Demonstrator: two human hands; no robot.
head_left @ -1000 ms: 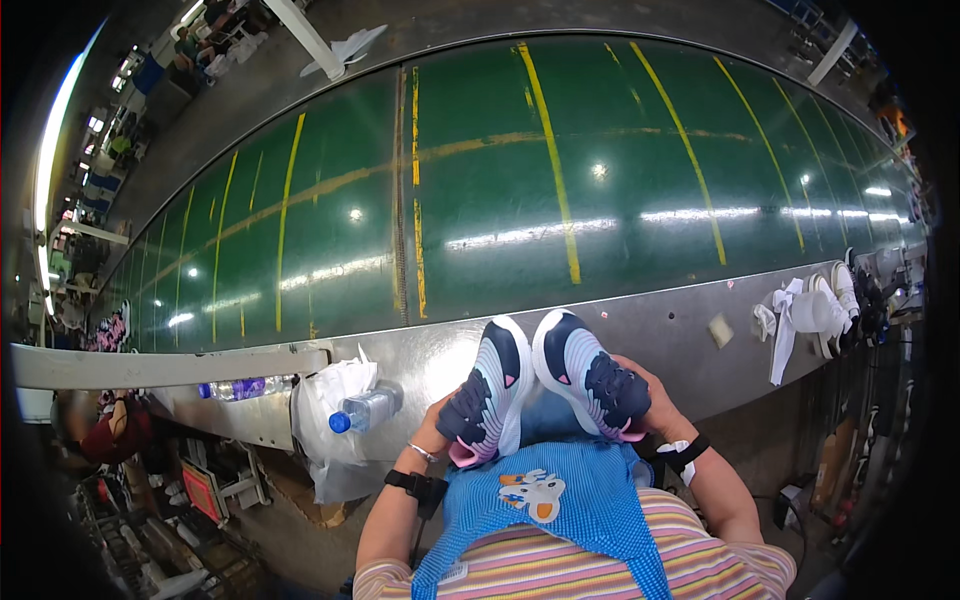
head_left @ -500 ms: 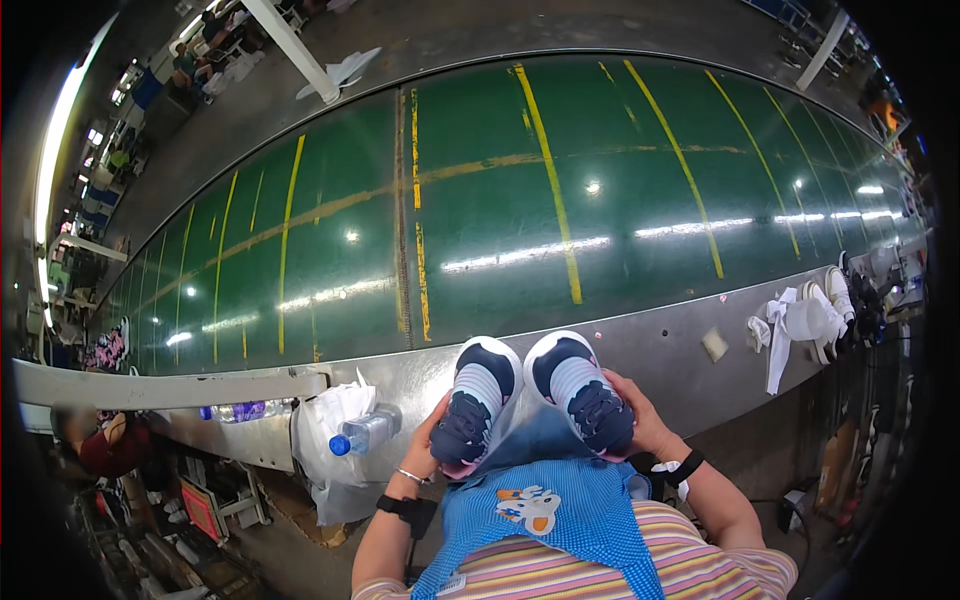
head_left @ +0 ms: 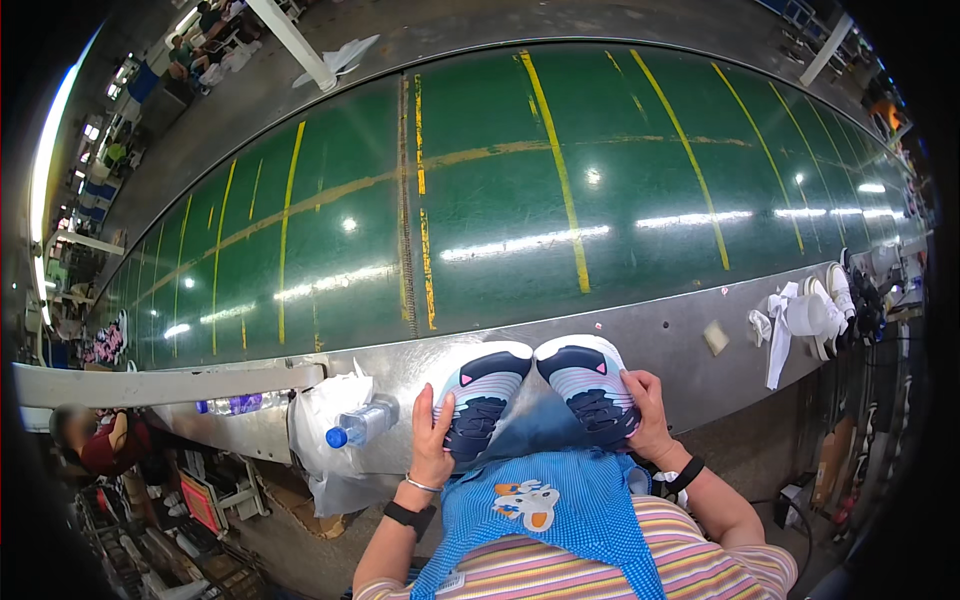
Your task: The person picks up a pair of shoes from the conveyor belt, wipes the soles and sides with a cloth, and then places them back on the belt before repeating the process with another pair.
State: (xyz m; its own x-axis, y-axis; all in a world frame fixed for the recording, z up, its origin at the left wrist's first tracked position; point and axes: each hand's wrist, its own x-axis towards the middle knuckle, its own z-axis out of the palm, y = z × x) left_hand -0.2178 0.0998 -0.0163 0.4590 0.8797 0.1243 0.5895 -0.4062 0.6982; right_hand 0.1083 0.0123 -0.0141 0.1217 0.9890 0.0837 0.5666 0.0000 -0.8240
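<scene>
Two sneakers in navy, white and pale stripes are held up side by side in front of me. My left hand (head_left: 432,438) grips the left sneaker (head_left: 490,385) by its outer side near the heel, with fingers up along its edge. My right hand (head_left: 650,412) holds the right sneaker (head_left: 585,380) in the same way. The toes point away from me and lean toward each other, nearly touching. Each shoe shows a pink mark near its toe and dark laces. Their soles and heels are mostly hidden.
Beyond the metal ledge (head_left: 660,345) runs a green belt (head_left: 480,200) with yellow lines. A clear bottle with a blue cap (head_left: 365,425) lies on a white plastic bag (head_left: 330,440) at left. White shoes (head_left: 825,305) and a sponge-like pad (head_left: 715,338) lie at right.
Both sneakers have turned so their toes lean inward and their outer sides and toe marks show more. My fingers have shifted further up along the shoes' outer sides.
</scene>
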